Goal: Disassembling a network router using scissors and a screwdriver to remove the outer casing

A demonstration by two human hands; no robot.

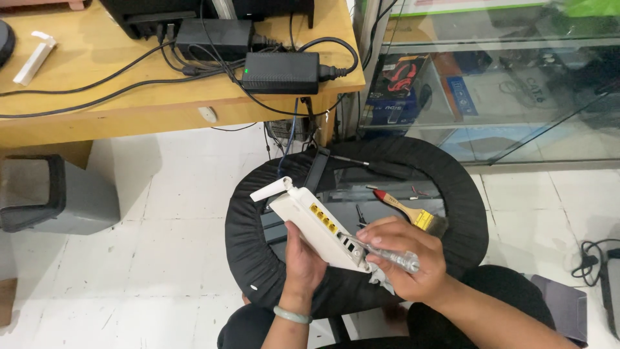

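My left hand grips a white router from below, tilted, with its yellow ports facing up and a short white antenna at its far end. My right hand holds a screwdriver with a clear handle; its tip meets the router's near end by the ports. Both hands hover over a round black stool that serves as a work surface. A bit of pale cloth shows under my right hand.
On the stool lie a paintbrush with a red-tipped wooden handle, a black screwdriver and small parts. A wooden desk with black power adapters and cables stands ahead. A glass cabinet is at right, a grey bin at left.
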